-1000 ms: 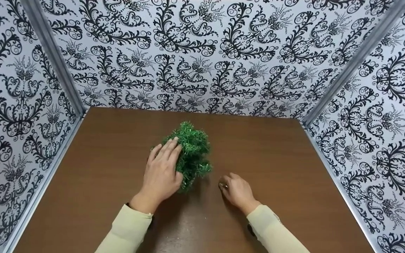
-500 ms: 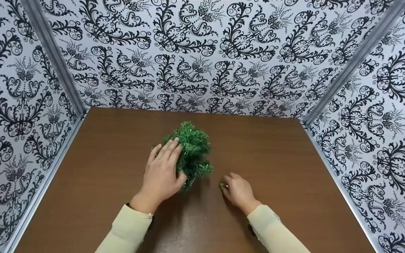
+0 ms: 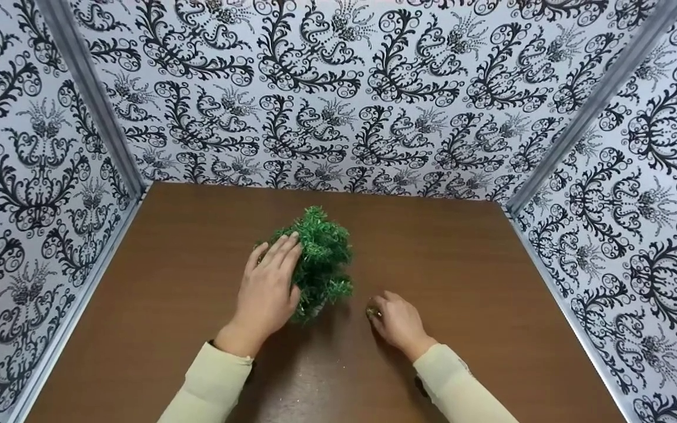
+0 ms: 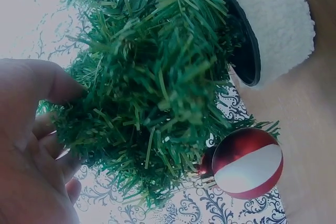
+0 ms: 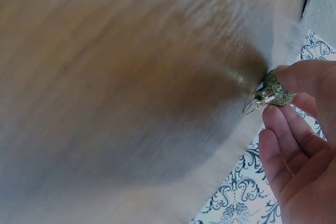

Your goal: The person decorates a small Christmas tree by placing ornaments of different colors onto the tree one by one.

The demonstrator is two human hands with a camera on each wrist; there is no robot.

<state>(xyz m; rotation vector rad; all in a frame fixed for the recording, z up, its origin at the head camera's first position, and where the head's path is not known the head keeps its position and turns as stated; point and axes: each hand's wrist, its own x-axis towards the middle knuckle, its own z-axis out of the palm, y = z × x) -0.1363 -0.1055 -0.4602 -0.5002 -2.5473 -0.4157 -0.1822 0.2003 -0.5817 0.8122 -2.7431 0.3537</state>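
A small artificial Christmas tree [image 3: 322, 247] stands on the brown table. My left hand [image 3: 267, 294] holds its left side, and in the left wrist view the thumb [image 4: 63, 83] and fingers lie on either side of the green branches; some fingertips are hidden in them. On the tree hangs a red and white bauble [image 4: 248, 163]. The tree's pot [image 4: 281, 27] has a fluffy white cover and a dark rim. To the right of the tree, my right hand [image 3: 398, 322] pinches a gold glittery bauble [image 5: 278, 90] with a metal cap and wire loop, close to the tabletop.
The brown table [image 3: 462, 264] is enclosed at the back and sides by walls [image 3: 338, 88] with a black and white scroll pattern. Grey metal posts [image 3: 597, 111] stand at the back corners. Tiny bright specks [image 3: 343, 367] lie near the front.
My left thumb lifted outward half a second ago and lies back closer to the branches now. The tree has shifted very slightly. My right hand stays in place with the gold bauble.
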